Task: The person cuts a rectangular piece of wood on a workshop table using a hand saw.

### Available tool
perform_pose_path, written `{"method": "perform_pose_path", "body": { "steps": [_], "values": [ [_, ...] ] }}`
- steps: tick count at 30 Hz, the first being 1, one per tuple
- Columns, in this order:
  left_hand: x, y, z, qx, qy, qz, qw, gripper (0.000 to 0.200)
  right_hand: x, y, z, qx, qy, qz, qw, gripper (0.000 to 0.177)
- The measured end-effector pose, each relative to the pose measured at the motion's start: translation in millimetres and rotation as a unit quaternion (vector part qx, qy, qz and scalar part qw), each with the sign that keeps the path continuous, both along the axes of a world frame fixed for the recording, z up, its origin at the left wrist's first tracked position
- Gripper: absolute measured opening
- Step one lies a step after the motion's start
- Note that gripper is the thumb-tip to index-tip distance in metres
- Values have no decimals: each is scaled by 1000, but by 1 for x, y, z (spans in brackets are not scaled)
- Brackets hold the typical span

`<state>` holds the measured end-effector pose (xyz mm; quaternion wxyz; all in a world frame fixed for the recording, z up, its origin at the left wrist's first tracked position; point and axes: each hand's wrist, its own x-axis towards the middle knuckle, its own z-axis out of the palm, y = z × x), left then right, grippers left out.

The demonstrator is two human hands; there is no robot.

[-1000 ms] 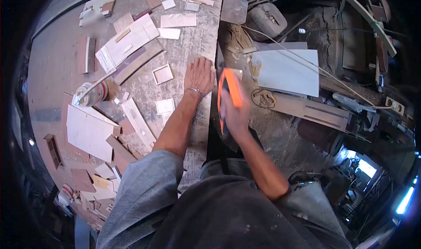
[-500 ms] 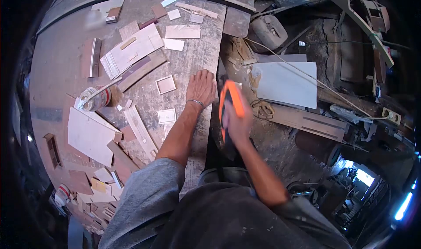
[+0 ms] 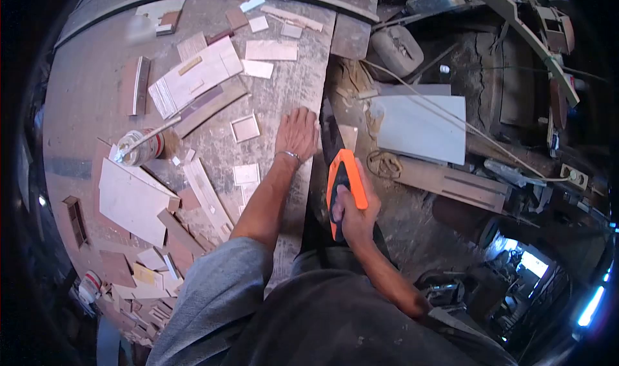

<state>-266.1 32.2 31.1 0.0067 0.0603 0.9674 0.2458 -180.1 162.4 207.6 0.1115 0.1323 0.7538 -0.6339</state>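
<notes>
My left hand (image 3: 297,134) lies palm down at the right edge of the wooden table (image 3: 290,95), its fingers pointing away from me. A small pale piece shows at the table edge beside its fingertips; what lies under the palm is hidden. My right hand (image 3: 358,212) is wrapped round the orange and black handle of a handsaw (image 3: 348,163), just off the table's right side. The dark saw blade runs forward from the handle, close along the table edge near my left hand. A small square frame (image 3: 245,127) lies left of my left hand.
Wood offcuts and a large pale board (image 3: 132,202) are spread over the table's left side. A tub (image 3: 143,145) with a stick across it stands among them. Right of the table are a white sheet (image 3: 422,127), a plastic can (image 3: 396,49) and a slotted board (image 3: 451,182).
My right hand has pulled the saw back toward my body, and more of the blade shows. My left hand stays at the table edge.
</notes>
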Motion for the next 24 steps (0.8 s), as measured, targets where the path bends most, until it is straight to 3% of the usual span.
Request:
{"method": "perform_pose_path", "body": {
  "steps": [2, 4, 11, 15, 17, 19, 23, 24],
  "values": [
    [3, 0, 0, -8, -5, -3, 1000, 27, 1, -4, 5, -6, 16, 18, 1000, 56],
    [4, 0, 2, -13, 1, -4, 1000, 26, -50, -8, -33, 5, -36, 22, 999, 57],
    [-4, -3, 4, -1, -30, -7, 1000, 29, 15, 6, 0, 18, 2, 17, 1000, 55],
    [1, 0, 4, -17, 2, -3, 1000, 23, -50, -9, -29, 29, -38, 19, 999, 54],
    [3, 1, 4, -13, 10, -2, 1000, 23, -19, 0, -19, 118, 70, 68, 988, 52],
    [4, 2, 2, -5, 9, 5, 1000, 22, 0, 4, 9, 17, -5, 34, 999, 52],
    [-1, 3, 3, -3, 8, 8, 1000, 23, -66, 6, -24, 29, -83, 32, 996, 51],
    [1, 2, 2, -8, 6, 6, 1000, 23, -85, -1, -9, 10, -154, 6, 988, 51]
  ]
}}
